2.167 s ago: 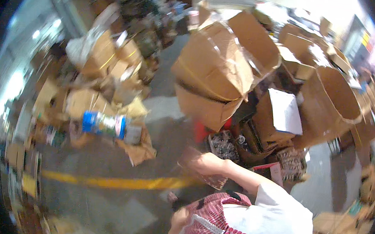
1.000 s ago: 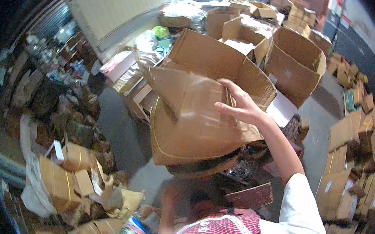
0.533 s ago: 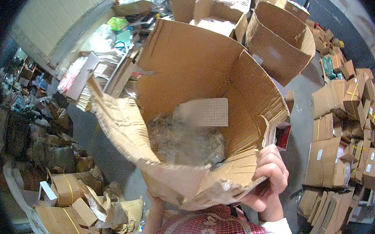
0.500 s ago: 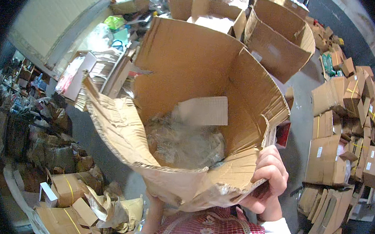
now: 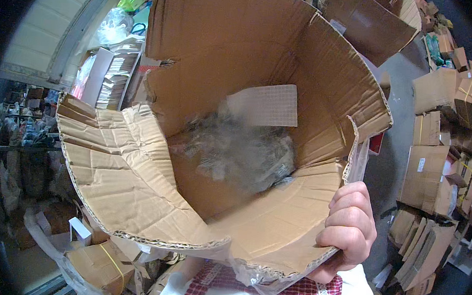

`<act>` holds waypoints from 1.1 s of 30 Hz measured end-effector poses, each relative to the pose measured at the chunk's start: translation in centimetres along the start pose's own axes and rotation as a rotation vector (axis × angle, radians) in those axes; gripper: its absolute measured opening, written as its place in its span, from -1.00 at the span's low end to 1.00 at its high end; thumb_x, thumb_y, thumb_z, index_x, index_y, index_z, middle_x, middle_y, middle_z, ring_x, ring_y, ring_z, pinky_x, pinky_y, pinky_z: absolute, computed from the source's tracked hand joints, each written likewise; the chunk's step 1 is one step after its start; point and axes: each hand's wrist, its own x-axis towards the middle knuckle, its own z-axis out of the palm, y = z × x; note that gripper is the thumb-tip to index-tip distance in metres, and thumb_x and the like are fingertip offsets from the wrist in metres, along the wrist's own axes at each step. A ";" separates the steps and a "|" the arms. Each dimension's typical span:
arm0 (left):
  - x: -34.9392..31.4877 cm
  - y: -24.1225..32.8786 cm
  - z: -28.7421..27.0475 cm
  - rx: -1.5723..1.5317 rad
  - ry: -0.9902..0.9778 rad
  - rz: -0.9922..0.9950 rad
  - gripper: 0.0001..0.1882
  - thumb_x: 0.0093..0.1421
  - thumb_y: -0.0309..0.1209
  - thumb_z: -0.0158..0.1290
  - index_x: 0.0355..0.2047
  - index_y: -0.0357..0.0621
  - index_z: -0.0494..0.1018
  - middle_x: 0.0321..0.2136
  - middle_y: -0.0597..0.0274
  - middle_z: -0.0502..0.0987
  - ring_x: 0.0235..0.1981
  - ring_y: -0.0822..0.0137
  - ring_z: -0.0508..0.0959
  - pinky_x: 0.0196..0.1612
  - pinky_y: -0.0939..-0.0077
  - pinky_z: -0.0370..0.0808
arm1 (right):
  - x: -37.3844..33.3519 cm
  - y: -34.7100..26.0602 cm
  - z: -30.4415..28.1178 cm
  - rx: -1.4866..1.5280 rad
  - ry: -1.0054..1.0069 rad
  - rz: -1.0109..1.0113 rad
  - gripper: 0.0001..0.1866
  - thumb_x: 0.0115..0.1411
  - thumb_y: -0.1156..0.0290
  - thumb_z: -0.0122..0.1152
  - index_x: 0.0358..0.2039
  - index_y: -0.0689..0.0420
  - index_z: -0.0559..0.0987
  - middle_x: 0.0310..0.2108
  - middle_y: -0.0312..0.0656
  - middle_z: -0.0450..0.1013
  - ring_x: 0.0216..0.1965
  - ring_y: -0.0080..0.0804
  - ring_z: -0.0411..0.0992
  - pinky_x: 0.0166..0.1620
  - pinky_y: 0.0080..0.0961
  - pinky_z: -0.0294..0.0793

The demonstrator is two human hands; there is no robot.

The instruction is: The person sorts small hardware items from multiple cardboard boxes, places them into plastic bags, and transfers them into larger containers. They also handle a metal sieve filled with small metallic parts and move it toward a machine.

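The right hand [image 5: 348, 231] is curling tightly around the near right corner of a large open cardboard box [image 5: 226, 58], at about four o'clock in the view. Its fingers [image 5: 348, 203] are folding over the torn, corrugated rim, knuckles facing outward, so the hand is nearly closed, pinching the flap between fingers and palm. The left hand is not showing anywhere; whether it is gripping the box from below cannot be told.

The box is filling most of the middle of the view, tilting with its mouth facing up toward the camera. A wide creased flap [image 5: 123, 177] is spreading out toward eight o'clock, its edge ragged. Inside, at the centre, a blurred heap of crumpled clear plastic wrap [image 5: 241, 150] is lying on the bottom, and just above it, toward one o'clock of the heap, a pale gridded sheet [image 5: 267, 105] is resting against the inner wall.

At six o'clock a white garment with red checked trim [image 5: 291, 293] is showing just under the box's near rim, touching or almost touching it.

Around the box, stacks of closed brown cartons [image 5: 433, 179] are piling up at three o'clock, well apart from the hand. At ten o'clock flat white bundles of paper [image 5: 114, 77] are leaning beside the box's left wall. At seven o'clock small crushed boxes [image 5: 94, 264] are lying on the floor.
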 end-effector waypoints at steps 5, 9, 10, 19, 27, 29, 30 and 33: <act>-0.5 1.5 -0.6 0.036 0.002 0.033 -0.40 0.41 0.11 -0.19 0.14 -0.11 0.43 0.01 0.16 0.55 0.03 0.22 0.52 0.08 0.27 0.42 | -0.2 0.5 0.7 0.014 0.098 -0.062 -0.44 -0.17 -0.16 0.37 -0.61 0.11 0.41 -0.69 -0.35 0.22 -0.62 -0.42 0.20 -0.44 -0.41 0.22; -0.9 1.2 -0.4 0.064 -0.010 0.041 -0.40 0.41 0.12 -0.19 0.13 -0.10 0.44 -0.01 0.18 0.56 0.02 0.24 0.52 0.07 0.30 0.42 | -0.3 0.7 0.7 0.027 0.095 -0.055 -0.47 -0.12 -0.12 0.36 -0.61 0.11 0.41 -0.68 -0.34 0.24 -0.62 -0.41 0.21 -0.43 -0.41 0.22; -0.9 1.3 -0.3 0.069 -0.014 0.044 -0.40 0.41 0.12 -0.19 0.13 -0.10 0.44 -0.01 0.18 0.56 0.01 0.24 0.52 0.07 0.31 0.41 | -0.4 0.8 0.6 0.034 0.099 -0.062 -0.48 -0.09 -0.11 0.36 -0.61 0.11 0.41 -0.68 -0.33 0.25 -0.62 -0.40 0.21 -0.43 -0.40 0.22; -1.4 4.3 1.4 0.193 -0.084 0.112 -0.39 0.41 0.15 -0.19 0.11 -0.09 0.46 -0.04 0.22 0.58 -0.01 0.30 0.53 0.06 0.37 0.40 | 1.9 1.6 -0.1 0.010 0.029 0.088 -0.46 0.24 0.04 0.19 -0.71 0.16 0.36 -0.71 -0.25 0.18 -0.70 -0.29 0.18 -0.54 -0.38 0.13; -5.2 9.2 5.8 0.010 -0.239 0.267 -0.26 0.43 0.19 -0.30 0.29 -0.18 0.26 0.16 0.10 0.42 0.16 0.21 0.41 0.22 0.31 0.30 | 9.4 -1.4 2.3 0.058 0.121 0.168 -0.48 0.37 0.30 0.12 -0.71 0.24 0.28 -0.72 -0.34 0.13 -0.66 -0.56 0.12 -0.57 -0.45 -0.02; -6.0 9.6 5.1 0.027 -0.282 0.205 -0.26 0.44 0.17 -0.32 0.30 -0.22 0.24 0.17 0.09 0.40 0.20 0.17 0.37 0.26 0.29 0.27 | 10.7 -3.1 2.4 0.079 0.161 0.034 -0.50 0.33 0.27 0.16 -0.71 0.23 0.31 -0.70 -0.34 0.18 -0.65 -0.54 0.15 -0.55 -0.47 0.02; -6.5 9.3 4.6 0.017 -0.293 0.202 -0.26 0.44 0.16 -0.33 0.31 -0.23 0.23 0.18 0.08 0.39 0.22 0.15 0.34 0.27 0.29 0.25 | 11.1 -3.8 2.1 0.103 0.163 -0.019 -0.51 0.31 0.26 0.18 -0.70 0.23 0.34 -0.69 -0.33 0.23 -0.63 -0.52 0.19 -0.54 -0.48 0.07; -7.9 7.4 4.0 -0.036 -0.289 0.345 -0.26 0.44 0.17 -0.33 0.30 -0.20 0.25 0.23 0.18 0.38 0.21 0.29 0.37 0.29 0.32 0.24 | 11.1 -5.9 -0.3 0.043 0.250 -0.180 -0.68 0.27 0.28 0.09 -0.51 0.27 0.48 -0.48 -0.09 0.41 -0.43 -0.29 0.38 -0.31 -0.33 0.34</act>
